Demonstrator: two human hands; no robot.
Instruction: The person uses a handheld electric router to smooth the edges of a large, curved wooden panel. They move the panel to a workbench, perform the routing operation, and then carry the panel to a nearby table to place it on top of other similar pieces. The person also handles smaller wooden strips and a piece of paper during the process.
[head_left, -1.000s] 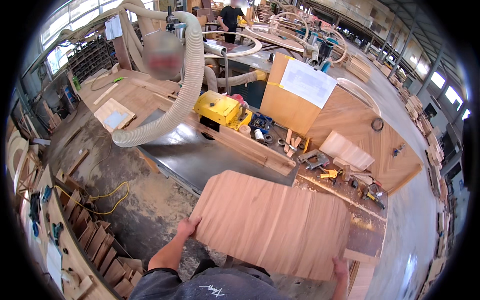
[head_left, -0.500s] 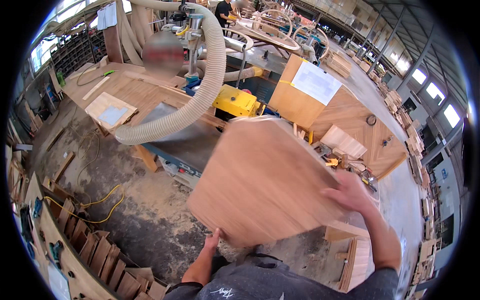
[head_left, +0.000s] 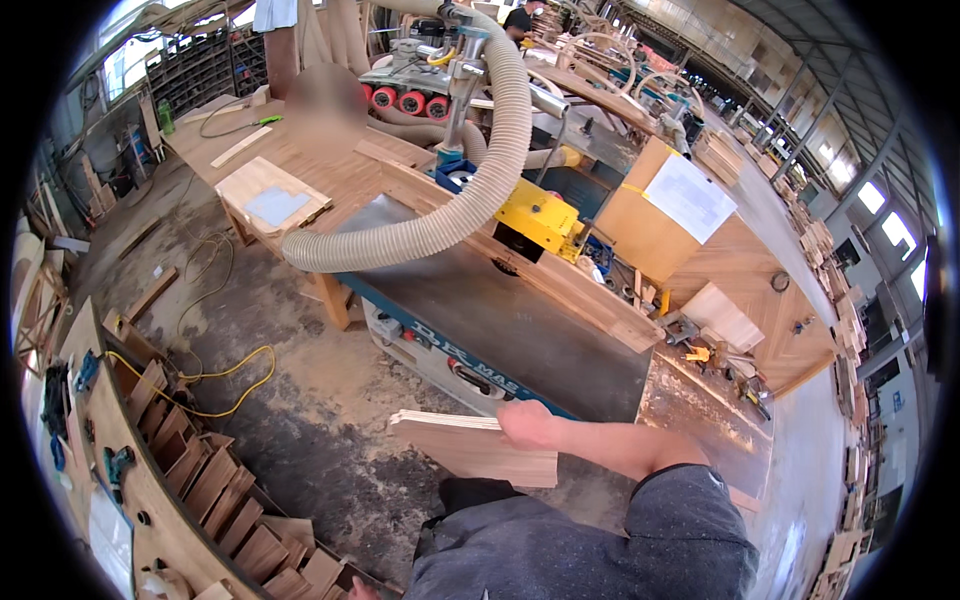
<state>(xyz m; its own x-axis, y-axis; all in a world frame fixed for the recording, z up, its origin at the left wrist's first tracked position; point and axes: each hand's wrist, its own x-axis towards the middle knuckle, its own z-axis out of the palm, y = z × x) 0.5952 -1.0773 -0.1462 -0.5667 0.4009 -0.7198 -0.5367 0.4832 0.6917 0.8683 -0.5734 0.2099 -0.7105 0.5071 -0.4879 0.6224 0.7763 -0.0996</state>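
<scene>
My right hand (head_left: 530, 425) is closed on the top edge of a flat wooden board (head_left: 475, 455), which hangs upright in front of my body. Its upper edge shows pale layers, and the lower part goes behind my shirt. At the bottom edge of the picture, only a bit of my left hand (head_left: 362, 590) shows, beside wood pieces (head_left: 265, 555); its fingers are mostly cut off. Just beyond the board stands a woodworking machine with a dark metal table (head_left: 520, 325), a wooden fence (head_left: 580, 290) and a yellow housing (head_left: 540, 217).
A ribbed hose (head_left: 512, 120) arches over the machine. Left of it is a wooden bench (head_left: 320, 165) with a small board (head_left: 272, 195). A yellow cord (head_left: 250, 400) lies on the dusty floor. A curved bench (head_left: 160, 520) with a drill (head_left: 117, 470) is at lower left.
The board has swung from a two-handed hold over the machine table down to my body, now in my right hand alone. My left hand has let go and dropped to the lower left.
</scene>
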